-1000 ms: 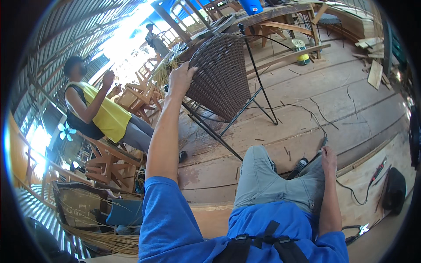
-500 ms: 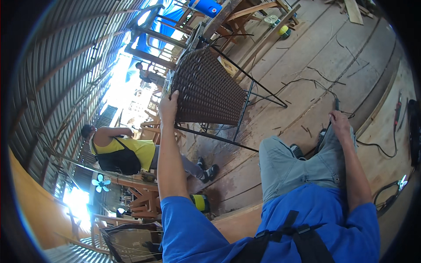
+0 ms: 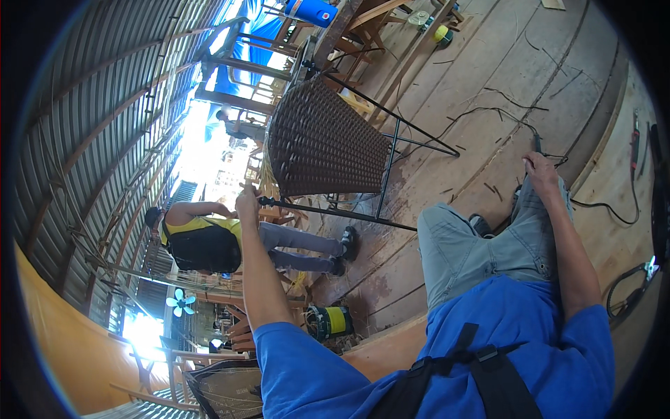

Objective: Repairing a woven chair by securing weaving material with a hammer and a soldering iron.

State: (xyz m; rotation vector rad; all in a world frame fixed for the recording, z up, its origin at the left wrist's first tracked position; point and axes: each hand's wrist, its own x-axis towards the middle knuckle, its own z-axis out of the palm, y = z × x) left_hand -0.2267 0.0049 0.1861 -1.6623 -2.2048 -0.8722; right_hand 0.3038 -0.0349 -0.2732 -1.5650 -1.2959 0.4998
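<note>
Left hand (image 3: 247,204) has its fingers loosely curled right by the knobbed end of a black metal frame (image 3: 349,215) (can't tell if they're touching it or gripping anything). Right hand (image 3: 541,172) is closed snugly round a slim dark tool (image 3: 537,144), just by the knee. The brown woven seat shell (image 3: 328,140) sits on that frame, ahead and a bit left, just past the left hand. Under it all there's a worn plank floor (image 3: 481,160) with dark offcuts (image 3: 488,187) and loose cable (image 3: 474,110) on it, plus a pale board (image 3: 614,174) off to the right. Further out: corrugated metal wall (image 3: 84,112), blue cooler (image 3: 317,12), and a person (image 3: 188,222) wearing a black backpack (image 3: 206,248). Left arm's stretched well out front, nearly straight; right forearm reaches forward alongside the thigh.
</note>
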